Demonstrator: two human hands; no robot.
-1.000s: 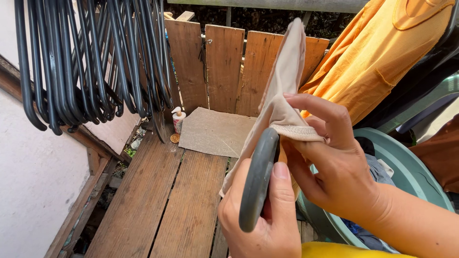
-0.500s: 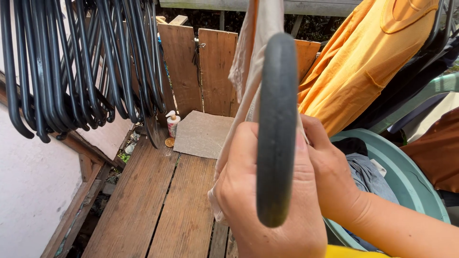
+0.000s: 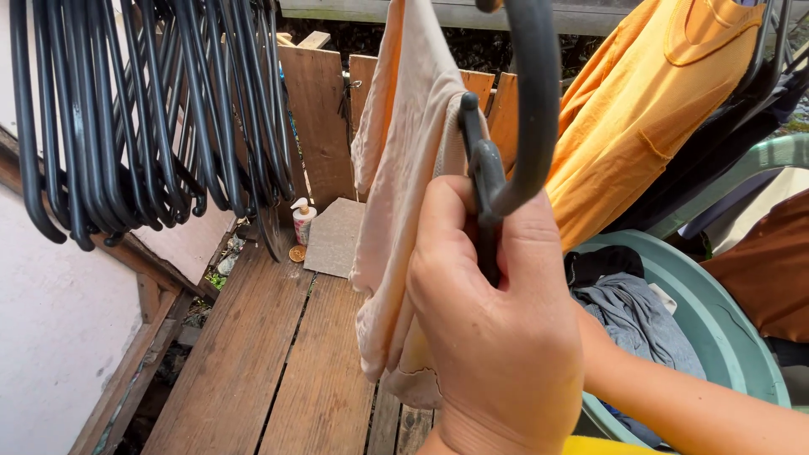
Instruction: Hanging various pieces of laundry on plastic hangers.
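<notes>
The left hand (image 3: 497,337) has its fingers (image 3: 442,227) clamped on a grey hanger (image 3: 531,109) draped with a beige garment (image 3: 404,194), above the wooden floor's (image 3: 278,362) right edge. The right hand is hidden behind; only its forearm (image 3: 699,404) shows, beside a green basin (image 3: 725,312).

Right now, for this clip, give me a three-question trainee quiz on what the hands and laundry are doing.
1. True or false: the left hand grips the dark grey hanger.
2. Which garment hangs on that hanger? A. beige cloth B. orange shirt C. grey clothes
3. Where do the grey clothes lie?

Key: 1. True. 2. A. 3. In the green tub, to the right of the hand. The right hand is hidden behind the left; only its forearm shows.
</notes>
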